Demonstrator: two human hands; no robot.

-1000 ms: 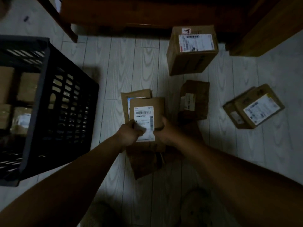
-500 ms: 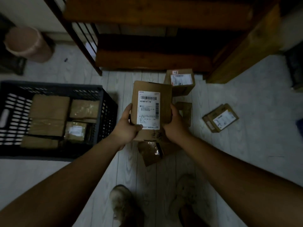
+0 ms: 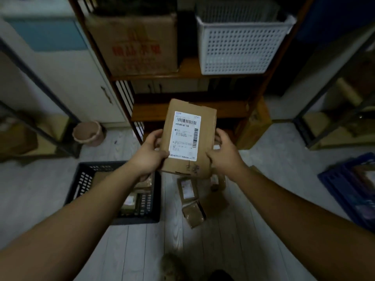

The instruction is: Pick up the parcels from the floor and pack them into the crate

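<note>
I saw both hands, left (image 3: 149, 157) and right (image 3: 222, 154), gripping the parcel (image 3: 188, 136) upright, label toward me, raised higher than before above the crate (image 3: 81, 179), apparently.

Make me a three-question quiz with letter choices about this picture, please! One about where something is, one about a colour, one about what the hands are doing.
1. Where is the black plastic slatted crate?
A. On the shelf
B. On the floor, at the person's left
C. In the hands

2. What colour is the perforated plastic basket on the wooden shelf?
A. White
B. Red
C. Green

3. How is the flat brown cardboard parcel with the white label held?
A. By the left hand only
B. Lying on the floor
C. By both hands, one at each side

Answers: 1 B, it sits on the floor boards under the left arm. 2 A, its walls look white. 3 C, the left hand and right hand each grip one edge.
</note>
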